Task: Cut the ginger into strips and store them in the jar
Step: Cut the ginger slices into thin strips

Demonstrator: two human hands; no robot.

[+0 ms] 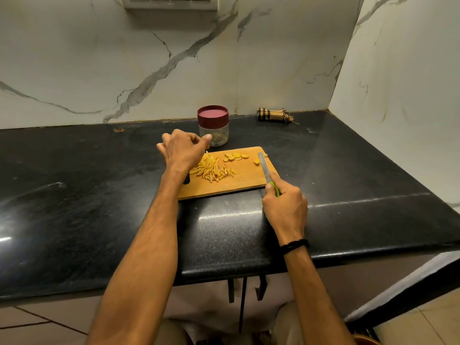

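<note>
Black speckled counter (99, 195). At centre, wooden cutting board (249, 181); just beyond at 12 o'clock, maroon-lidded clear jar (213, 127); at 1 o'clock, folded checked cloth (272, 115).

Jar (213, 126) behind board (245, 185); strips (211, 169) left of slices (235, 156).

This is a home kitchen. A polished black speckled stone countertop (99, 195) turns a corner under white marble-look wall tiles with grey veins (74, 58). On it are a rectangular wooden chopping board (249, 180), a clear plastic jar with a maroon screw lid (213, 125) and a folded checked cloth (272, 115) (fringed, by the wall).
</note>
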